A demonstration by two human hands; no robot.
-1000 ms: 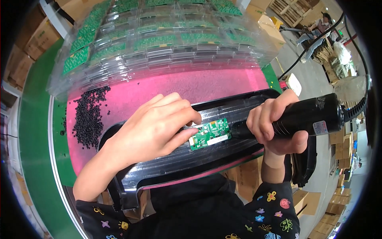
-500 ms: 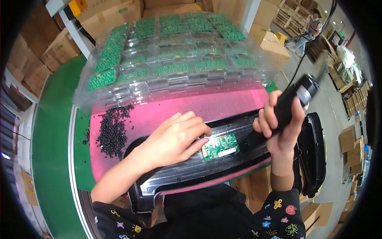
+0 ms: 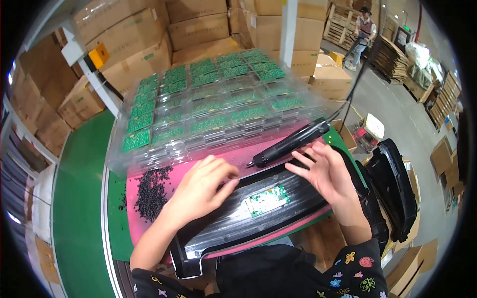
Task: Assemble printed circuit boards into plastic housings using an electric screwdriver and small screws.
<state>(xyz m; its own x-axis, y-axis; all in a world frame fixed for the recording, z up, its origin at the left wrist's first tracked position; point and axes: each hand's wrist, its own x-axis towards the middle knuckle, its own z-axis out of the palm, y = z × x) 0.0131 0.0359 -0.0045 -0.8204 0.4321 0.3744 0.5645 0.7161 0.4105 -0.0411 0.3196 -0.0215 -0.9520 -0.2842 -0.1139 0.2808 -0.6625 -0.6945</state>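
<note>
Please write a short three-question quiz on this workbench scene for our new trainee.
1. True or false: the left hand is gripping the black power screwdriver.
2. Choose one: the mat under most of the small black pieces is (A) blue, (B) pink or (C) white.
3. Name it: what lies inside the long black shell?

Key:
1. False; the screwdriver is beside the right hand, whose fingers are spread.
2. B.
3. A green circuit board.
</note>
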